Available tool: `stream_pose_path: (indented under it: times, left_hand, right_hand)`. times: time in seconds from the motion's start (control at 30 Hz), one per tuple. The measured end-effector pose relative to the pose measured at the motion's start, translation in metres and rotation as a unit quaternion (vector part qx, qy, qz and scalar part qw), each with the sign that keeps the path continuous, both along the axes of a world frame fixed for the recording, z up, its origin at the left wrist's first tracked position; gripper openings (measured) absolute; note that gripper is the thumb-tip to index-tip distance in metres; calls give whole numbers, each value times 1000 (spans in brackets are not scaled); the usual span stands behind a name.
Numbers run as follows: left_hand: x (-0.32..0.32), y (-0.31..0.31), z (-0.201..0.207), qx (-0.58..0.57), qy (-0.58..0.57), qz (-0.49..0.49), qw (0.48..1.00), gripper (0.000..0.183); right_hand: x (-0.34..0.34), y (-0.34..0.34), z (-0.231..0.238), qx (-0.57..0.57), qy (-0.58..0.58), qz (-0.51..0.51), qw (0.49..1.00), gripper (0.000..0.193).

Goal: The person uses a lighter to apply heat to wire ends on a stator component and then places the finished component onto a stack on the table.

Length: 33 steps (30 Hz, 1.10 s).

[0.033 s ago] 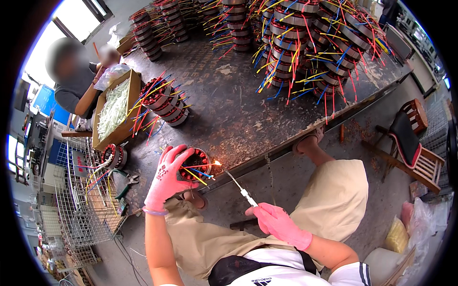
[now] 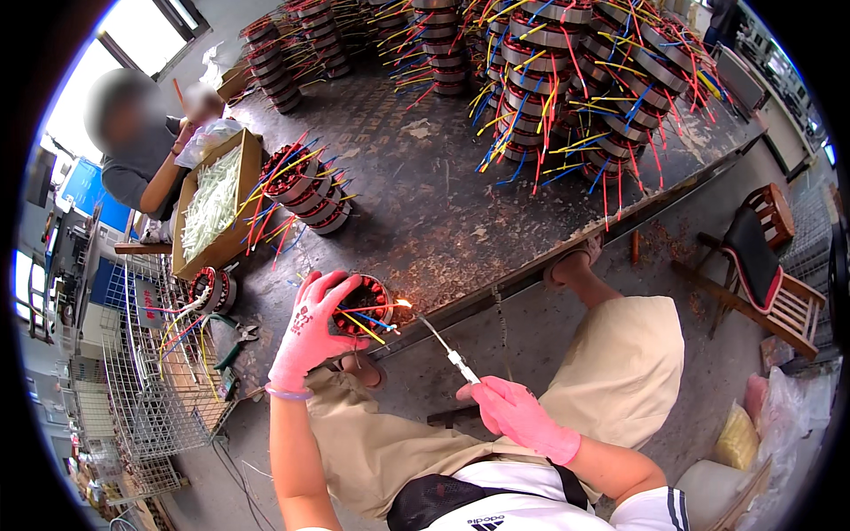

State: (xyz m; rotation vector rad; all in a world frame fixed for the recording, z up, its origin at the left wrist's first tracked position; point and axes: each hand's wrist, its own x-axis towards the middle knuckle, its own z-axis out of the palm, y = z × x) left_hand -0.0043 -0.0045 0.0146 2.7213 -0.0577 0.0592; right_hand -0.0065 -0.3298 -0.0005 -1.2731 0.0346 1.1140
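My left hand [image 2: 314, 332], in a pink glove, is wrapped round a motor stator [image 2: 371, 296] with dark red windings at the table's near edge. Red, blue and yellow lead wires [image 2: 361, 324] stick out of it to the right. A small orange flame [image 2: 404, 303] burns at the end of the red lead. My right hand [image 2: 513, 411], also gloved in pink, is closed round a slim white-handled tool [image 2: 457, 360]. Its thin metal stem points up and left, the tip just short of the flame. The tool's exact kind cannot be made out.
Stacks of wired stators [image 2: 536, 80] crowd the far table [image 2: 425, 203], with a shorter stack [image 2: 310, 195] nearer. Left of it are a box of white tubes [image 2: 212, 199], another stator [image 2: 211, 290] and pliers [image 2: 235, 341]. A person [image 2: 150, 150] sits far left. A chair [image 2: 753, 257] stands right.
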Motion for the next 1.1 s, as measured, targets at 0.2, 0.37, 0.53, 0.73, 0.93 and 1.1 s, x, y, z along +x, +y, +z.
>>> stream_pose_path:
  times: [0.2,0.37,0.53,0.73,0.93,1.1]
  left_hand:
    - [2,5,-2,-1,-16,-20,1000,92]
    - [0,2,3,2,3,-6,1000,92]
    - [3,4,3,-9,-12,-36,999,93]
    - [6,3,3,-6,-19,-41,999,92]
    - [4,1,6,1,-18,-38,999,94]
    - [4,3,4,4,-16,-43,999,96]
  right_hand:
    - [-4,-3,-1,13,-9,-3,1000,30]
    - [0,-1,0,-18,-37,14,999,31]
    - [-1,-2,-2,-12,-37,5,999,31]
    - [-1,-4,2,-18,-22,1,1000,33]
    - [5,-1,14,-34,-47,30,998,30]
    - [4,-3,8,-39,-56,28,997,30]
